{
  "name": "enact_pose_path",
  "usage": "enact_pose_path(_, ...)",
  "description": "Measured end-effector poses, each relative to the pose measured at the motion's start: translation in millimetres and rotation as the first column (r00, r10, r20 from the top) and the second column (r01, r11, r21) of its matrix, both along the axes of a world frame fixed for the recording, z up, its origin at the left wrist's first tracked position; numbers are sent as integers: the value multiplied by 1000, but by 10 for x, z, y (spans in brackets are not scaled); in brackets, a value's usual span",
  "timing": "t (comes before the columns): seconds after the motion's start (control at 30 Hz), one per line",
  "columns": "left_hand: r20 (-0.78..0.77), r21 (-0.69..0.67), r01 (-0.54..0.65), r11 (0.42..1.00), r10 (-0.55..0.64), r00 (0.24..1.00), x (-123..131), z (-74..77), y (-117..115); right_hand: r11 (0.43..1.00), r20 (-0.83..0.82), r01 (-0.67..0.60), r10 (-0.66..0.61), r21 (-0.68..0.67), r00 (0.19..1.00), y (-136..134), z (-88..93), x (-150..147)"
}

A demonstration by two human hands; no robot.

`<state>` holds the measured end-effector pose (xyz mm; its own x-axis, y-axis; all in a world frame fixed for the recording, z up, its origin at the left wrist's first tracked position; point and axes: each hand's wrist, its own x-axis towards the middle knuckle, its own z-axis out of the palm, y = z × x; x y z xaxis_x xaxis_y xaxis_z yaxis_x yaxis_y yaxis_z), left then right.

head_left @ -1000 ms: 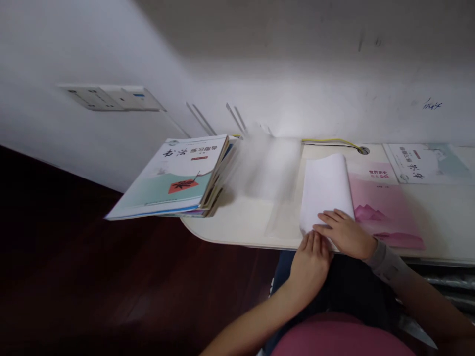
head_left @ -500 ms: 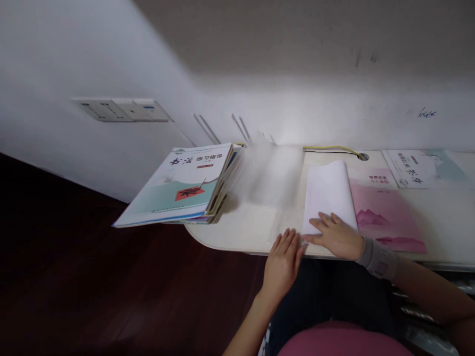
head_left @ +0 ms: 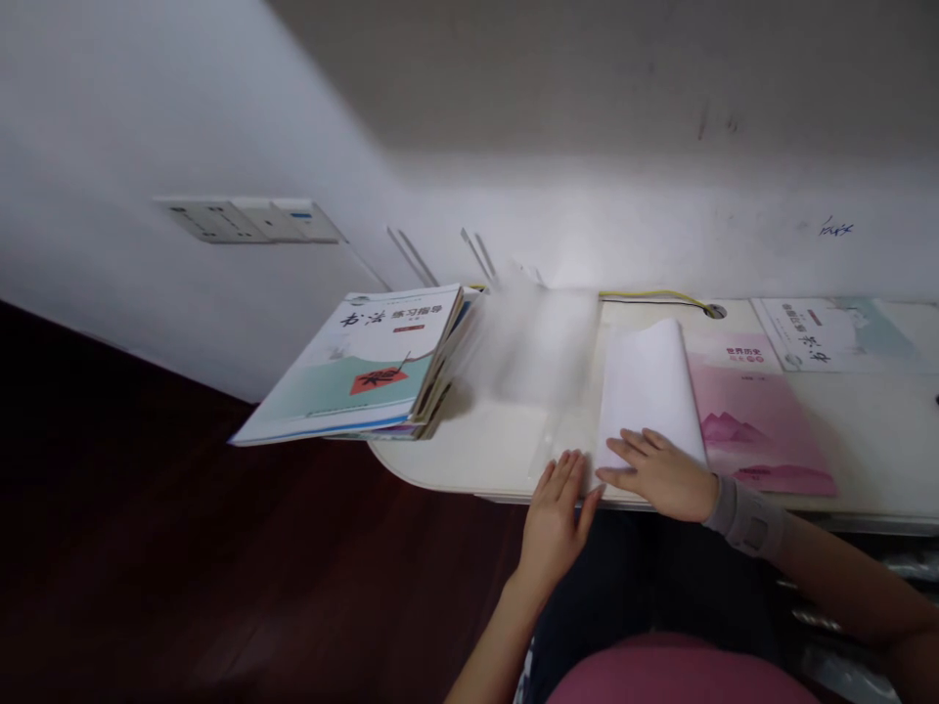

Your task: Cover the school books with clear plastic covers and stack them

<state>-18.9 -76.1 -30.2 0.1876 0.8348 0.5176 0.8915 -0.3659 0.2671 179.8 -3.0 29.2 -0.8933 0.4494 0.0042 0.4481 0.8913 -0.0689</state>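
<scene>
My left hand (head_left: 556, 513) lies at the near edge of the desk with its fingers stretched out, resting on the lower end of a clear plastic sheet (head_left: 539, 347). My right hand (head_left: 664, 476) is spread flat over the lower part of a white sheet or blank cover page (head_left: 649, 376). That white piece lies just left of a pink book (head_left: 755, 416) and meets its edge; whether the two are joined I cannot tell. Both thumbs point toward each other near the desk edge. Neither hand grips anything.
To the left, a stack of books (head_left: 367, 362) overhangs the rounded end of the white desk (head_left: 432, 464). Another book (head_left: 822, 337) lies at the back right. A yellow cable (head_left: 652, 293) runs along the wall into a desk hole. Wall sockets (head_left: 249, 221) are at upper left.
My right hand has slid slightly down the white sheet toward the desk's near edge. My left hand stays nearly in place, and the view has shifted a little.
</scene>
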Motion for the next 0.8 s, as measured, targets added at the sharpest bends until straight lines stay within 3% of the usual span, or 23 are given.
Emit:
enact_pose_path(0.1, 3, 14, -3, 1000, 3, 1000, -15, 23, -22, 994, -109, -50, 39, -94, 993, 137, 73, 176)
enact_pose_path(0.17, -12, 41, -29, 999, 30, 999, 17, 58, -31, 993, -248, 48, -74, -110, 966, 294, 78, 373)
enact_pose_path(0.27, -84, 64, -38, 997, 44, 996, 196, 147, -3, 943, -440, 291, -332, -160, 835, 562, -48, 703)
enact_pose_path(0.37, -184, -15, 26, 1000, -28, 983, 497, 231, 100, 899, -487, 365, -437, -241, 756, 723, -271, 913)
enact_pose_path(0.53, -257, -113, -9, 994, -20, 966, 812, 228, 269, 927, -442, 324, -375, -188, 815, 692, -432, 926)
enact_pose_path(0.8, -276, -97, -76, 992, 47, 960, 713, 241, 221, 953, -304, 299, -298, -45, 905, 655, -388, 899)
